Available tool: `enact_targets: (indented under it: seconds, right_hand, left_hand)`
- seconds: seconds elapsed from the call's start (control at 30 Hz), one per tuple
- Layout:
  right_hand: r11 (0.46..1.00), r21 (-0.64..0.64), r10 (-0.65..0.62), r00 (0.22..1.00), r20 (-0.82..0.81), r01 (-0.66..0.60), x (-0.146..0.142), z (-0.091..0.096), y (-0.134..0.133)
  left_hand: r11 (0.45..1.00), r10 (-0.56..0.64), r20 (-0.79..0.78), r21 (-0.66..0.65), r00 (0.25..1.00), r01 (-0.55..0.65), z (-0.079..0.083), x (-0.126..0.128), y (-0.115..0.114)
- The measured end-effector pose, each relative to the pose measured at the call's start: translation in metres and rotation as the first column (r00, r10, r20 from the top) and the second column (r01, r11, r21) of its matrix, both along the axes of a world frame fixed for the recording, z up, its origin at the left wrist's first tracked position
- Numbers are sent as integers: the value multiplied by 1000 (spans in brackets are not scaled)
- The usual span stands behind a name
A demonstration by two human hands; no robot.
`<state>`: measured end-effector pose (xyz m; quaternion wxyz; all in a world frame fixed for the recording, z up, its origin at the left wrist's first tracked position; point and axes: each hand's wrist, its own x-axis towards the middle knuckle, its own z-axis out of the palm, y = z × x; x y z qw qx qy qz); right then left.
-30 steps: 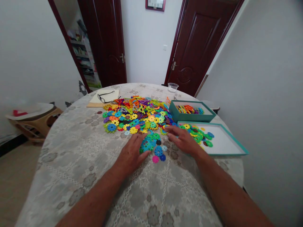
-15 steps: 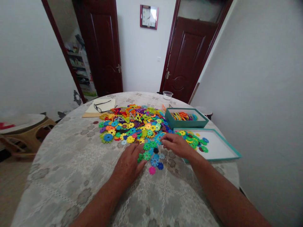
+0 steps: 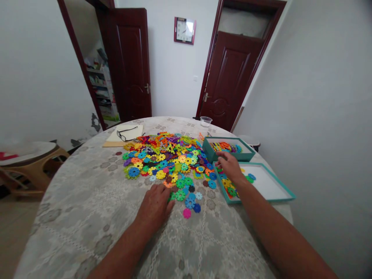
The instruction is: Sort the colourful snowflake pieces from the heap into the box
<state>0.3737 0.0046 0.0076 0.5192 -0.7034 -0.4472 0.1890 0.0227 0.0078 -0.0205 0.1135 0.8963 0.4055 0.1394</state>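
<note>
My left hand (image 3: 155, 203) lies palm down on the tablecloth, fingers loosely stretched and the thumb apart. Its fingertips touch the near edge of a loose group of plastic snowflake discs, beside a green disc (image 3: 180, 195). Over the left end of a teal-rimmed box lid (image 3: 269, 182) is my right hand (image 3: 231, 166), fingers bent and apart, with no disc visible in them. Below that hand and wrist, several yellow, green and orange discs (image 3: 226, 183) lie in the lid, partly hidden. A large multicoloured heap of discs (image 3: 161, 157) spreads ahead of both hands.
Behind the lid stands a teal box (image 3: 241, 156) with rows of joined discs inside. Eyeglasses (image 3: 122, 135) rest on a paper pad (image 3: 112, 138) at the far left. A clear plastic tub (image 3: 206, 121) sits near the table's back edge. A pink disc (image 3: 186, 213) lies nearest me.
My right hand has moved right from the near side of the heap to above the lid. Light-blue discs that were by its fingers are gone from there. My left hand has barely moved.
</note>
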Motion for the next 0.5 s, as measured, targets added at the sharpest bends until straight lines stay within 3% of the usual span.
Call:
enact_targets:
  seconds: [0.1,0.17,0.23,0.33,0.5]
  right_hand:
    - [984,-71,169,979,117,-162,-24,-7,-20]
    - [914,-200,391,895,213,-352,-40,-9,-33]
    - [817,-325,567,762,313,-476,-55,-9,-43]
    - [775,-412,630,635,448,-479,-73,-10,-52]
    - [718,-482,696,546,467,-502,-91,-10,-61]
  left_hand:
    - [1000,-16,-12,25,1000,16,-1,1,2]
    - [998,-40,-14,51,999,41,-3,1,3]
    - [995,-65,-21,68,998,66,-5,1,4]
    - [995,-74,-42,65,996,77,-5,0,6]
    - [1000,-7,-38,1,999,7,-7,-1,10]
